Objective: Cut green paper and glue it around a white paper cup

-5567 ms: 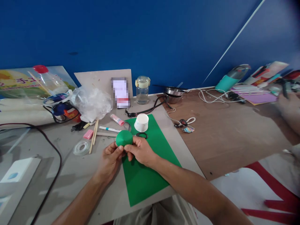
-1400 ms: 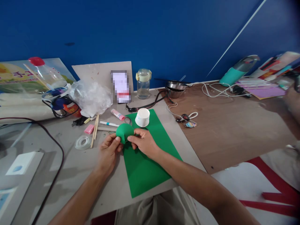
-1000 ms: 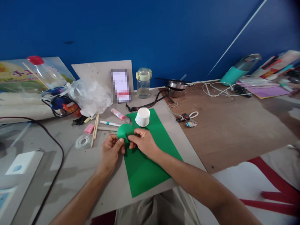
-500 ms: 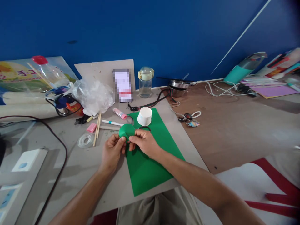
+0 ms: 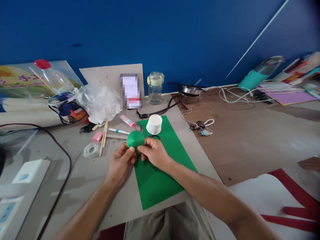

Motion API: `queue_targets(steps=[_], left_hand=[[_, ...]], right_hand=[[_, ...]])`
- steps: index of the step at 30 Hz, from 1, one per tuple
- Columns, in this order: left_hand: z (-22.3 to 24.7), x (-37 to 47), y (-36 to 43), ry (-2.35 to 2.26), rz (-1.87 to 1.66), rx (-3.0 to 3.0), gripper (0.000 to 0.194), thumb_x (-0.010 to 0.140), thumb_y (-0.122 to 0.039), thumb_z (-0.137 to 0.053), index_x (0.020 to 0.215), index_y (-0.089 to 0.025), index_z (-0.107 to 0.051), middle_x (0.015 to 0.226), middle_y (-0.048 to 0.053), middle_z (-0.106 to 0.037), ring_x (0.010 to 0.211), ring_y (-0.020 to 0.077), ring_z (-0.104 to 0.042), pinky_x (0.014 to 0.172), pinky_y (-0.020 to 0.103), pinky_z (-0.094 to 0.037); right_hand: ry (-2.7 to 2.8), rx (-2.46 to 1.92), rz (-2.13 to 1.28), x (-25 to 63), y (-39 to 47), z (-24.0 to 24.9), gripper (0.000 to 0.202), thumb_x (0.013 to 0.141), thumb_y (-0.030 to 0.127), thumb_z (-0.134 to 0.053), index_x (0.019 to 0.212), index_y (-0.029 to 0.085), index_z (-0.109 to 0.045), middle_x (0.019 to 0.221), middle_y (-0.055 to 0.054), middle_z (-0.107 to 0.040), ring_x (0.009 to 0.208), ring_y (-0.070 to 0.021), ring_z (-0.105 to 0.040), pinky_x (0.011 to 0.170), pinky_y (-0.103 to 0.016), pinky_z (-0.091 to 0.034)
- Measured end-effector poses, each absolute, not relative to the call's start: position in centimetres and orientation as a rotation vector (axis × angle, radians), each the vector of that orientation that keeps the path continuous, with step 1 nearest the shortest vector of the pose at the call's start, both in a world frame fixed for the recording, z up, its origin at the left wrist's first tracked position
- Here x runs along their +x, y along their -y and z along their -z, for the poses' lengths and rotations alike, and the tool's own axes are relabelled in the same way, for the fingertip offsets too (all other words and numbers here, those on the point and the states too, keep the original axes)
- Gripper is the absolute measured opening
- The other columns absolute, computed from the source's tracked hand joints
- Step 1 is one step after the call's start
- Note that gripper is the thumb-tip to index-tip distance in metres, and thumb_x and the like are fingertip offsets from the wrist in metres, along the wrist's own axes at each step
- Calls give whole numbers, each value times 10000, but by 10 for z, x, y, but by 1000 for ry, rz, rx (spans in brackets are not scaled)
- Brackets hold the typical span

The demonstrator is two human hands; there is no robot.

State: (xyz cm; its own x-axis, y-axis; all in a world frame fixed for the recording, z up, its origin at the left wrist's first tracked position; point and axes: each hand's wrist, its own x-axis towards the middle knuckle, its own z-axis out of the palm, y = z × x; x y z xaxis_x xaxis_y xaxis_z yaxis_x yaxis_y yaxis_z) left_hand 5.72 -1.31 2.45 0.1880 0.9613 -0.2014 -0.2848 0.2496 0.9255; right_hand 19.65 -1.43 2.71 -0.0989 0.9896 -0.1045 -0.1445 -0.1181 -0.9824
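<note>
Between both hands I hold a small round green paper disc (image 5: 135,138), its face turned up toward me. My left hand (image 5: 122,159) pinches its lower left edge between thumb and fingers. At the lower right edge, my right hand (image 5: 155,151) pinches it the same way. Beneath the hands lies a larger sheet of green paper (image 5: 165,176). A white paper cup (image 5: 154,124) stands upside down on the sheet's far end. Close to the right hand, a dark loop (image 5: 155,137), perhaps a scissors handle, shows partly on the sheet.
Left of the hands lie a tape roll (image 5: 91,150), wooden sticks (image 5: 103,138), a marker (image 5: 120,131) and a pink glue stick (image 5: 127,121). Behind stand a phone (image 5: 131,90) and a lidded bottle (image 5: 155,88). Keys (image 5: 200,125) lie on the right. A hand (image 5: 311,164) appears at the right edge.
The green disc has shifted: its folded-looking lower edge now lies flatter and its face looks rounder. My hands keep nearly the same place. Another hand has come into view at the right edge.
</note>
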Motion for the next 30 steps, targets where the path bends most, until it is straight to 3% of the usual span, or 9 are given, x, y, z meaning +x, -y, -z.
queue_targets(steps=[15, 30], left_hand=[[-23, 57, 13, -928, -1060, 853, 213, 712, -300, -749, 790, -161, -607, 574, -42, -526, 497, 65, -432, 477, 190, -311], [-26, 56, 13, -885, -1113, 780, 168, 716, -262, -741, 738, -160, -609, 592, -36, -543, 504, 54, -443, 487, 170, -351]], right_hand=[[1158, -1152, -1377, 195, 15, -29, 141, 727, 236, -595, 630, 175, -513, 456, 60, -510, 412, -71, -462, 429, -182, -341], [1203, -1202, -1298, 192, 16, -27, 166, 730, 243, -586, 609, 189, -487, 456, 59, -503, 416, -82, -471, 422, -192, -345]])
